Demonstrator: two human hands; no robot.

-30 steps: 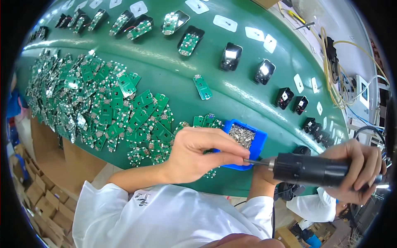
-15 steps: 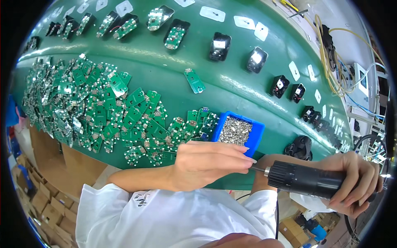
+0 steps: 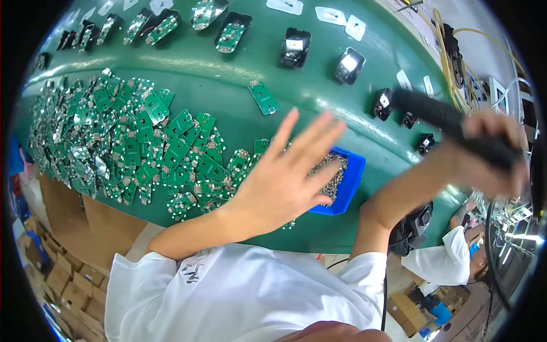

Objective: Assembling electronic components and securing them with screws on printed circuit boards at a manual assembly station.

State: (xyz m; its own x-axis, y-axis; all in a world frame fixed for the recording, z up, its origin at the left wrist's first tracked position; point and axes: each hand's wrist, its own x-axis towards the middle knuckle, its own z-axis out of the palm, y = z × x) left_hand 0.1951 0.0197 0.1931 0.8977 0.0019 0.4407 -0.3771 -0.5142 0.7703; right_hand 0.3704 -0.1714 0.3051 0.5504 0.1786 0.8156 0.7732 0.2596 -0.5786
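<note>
Holding the black power driver at upper right in my right hand, I risk spilling screws if my spread-wide left hand catches the blue tray right of centre.

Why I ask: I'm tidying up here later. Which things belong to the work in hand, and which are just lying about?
Apparently in use:
black tool, in the right hand
blue tray of small metal parts, partly behind the left hand
green circuit boards
black casings, some holding boards

Apparently just lying about:
cardboard boxes, lower left
yellow hose, upper right
</note>
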